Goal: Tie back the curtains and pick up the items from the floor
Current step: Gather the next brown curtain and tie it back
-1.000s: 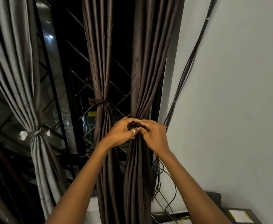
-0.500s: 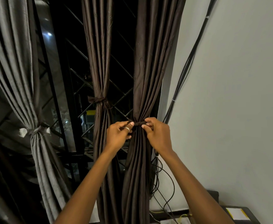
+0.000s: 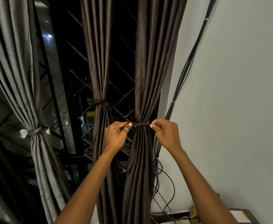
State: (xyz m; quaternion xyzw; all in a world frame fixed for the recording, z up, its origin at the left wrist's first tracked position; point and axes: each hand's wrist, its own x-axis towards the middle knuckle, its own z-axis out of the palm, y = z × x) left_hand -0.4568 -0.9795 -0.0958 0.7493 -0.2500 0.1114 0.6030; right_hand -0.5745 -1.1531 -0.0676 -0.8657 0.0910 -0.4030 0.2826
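The left hand (image 3: 116,136) and right hand (image 3: 166,135) each pinch one end of a dark tie (image 3: 139,124) with curled fingers, the tie wrapped around the rightmost brown curtain (image 3: 147,70), beside the white wall (image 3: 237,94). A middle curtain (image 3: 98,62) and grey curtain (image 3: 19,62) hang tied at left.

Curtains before the grille (image 3: 121,101)
left curtain (image 3: 35,94), middle curtain (image 3: 98,62), right curtain (image 3: 150,62) in a row; cables (image 3: 185,70) between the last and the wall (image 3: 237,94); tie (image 3: 140,124) around that curtain, left hand (image 3: 116,136) and right hand (image 3: 166,135) at its ends
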